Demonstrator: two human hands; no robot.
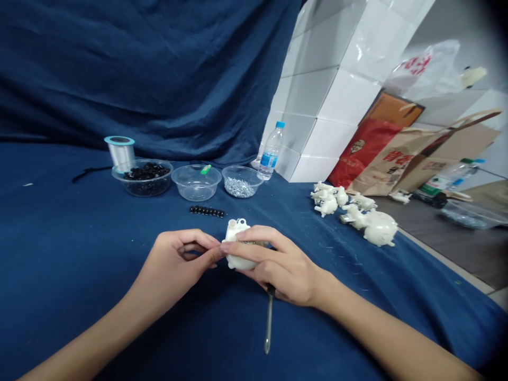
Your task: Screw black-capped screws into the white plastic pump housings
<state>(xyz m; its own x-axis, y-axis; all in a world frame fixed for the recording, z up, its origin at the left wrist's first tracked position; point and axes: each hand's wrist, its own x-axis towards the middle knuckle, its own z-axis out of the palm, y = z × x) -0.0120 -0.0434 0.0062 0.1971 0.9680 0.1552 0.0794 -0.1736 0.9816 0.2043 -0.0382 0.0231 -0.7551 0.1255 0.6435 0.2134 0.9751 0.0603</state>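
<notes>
A cream-white plastic part (234,261) with rounded sides and small ring-like posts on top is held in my right hand (288,264), whose fingers wrap over it. A screwdriver (269,323) is also tucked in that hand, its metal shaft pointing down toward me and its handle mostly hidden. My left hand (182,259) is closed in a pinch, its fingertips meeting the left side of the white part and my right fingertip. Whatever the pinch contains is hidden. Just beyond lies a short row of small black pieces (207,211) on the blue cloth.
Clear bowls stand behind: one with black pieces (146,172), one with a green item (205,169), one with small screws (239,186). Nearby are a spool (121,153) and water bottle (270,153). More white parts (379,227) lie right, before white boxes (313,127) and bags (365,151).
</notes>
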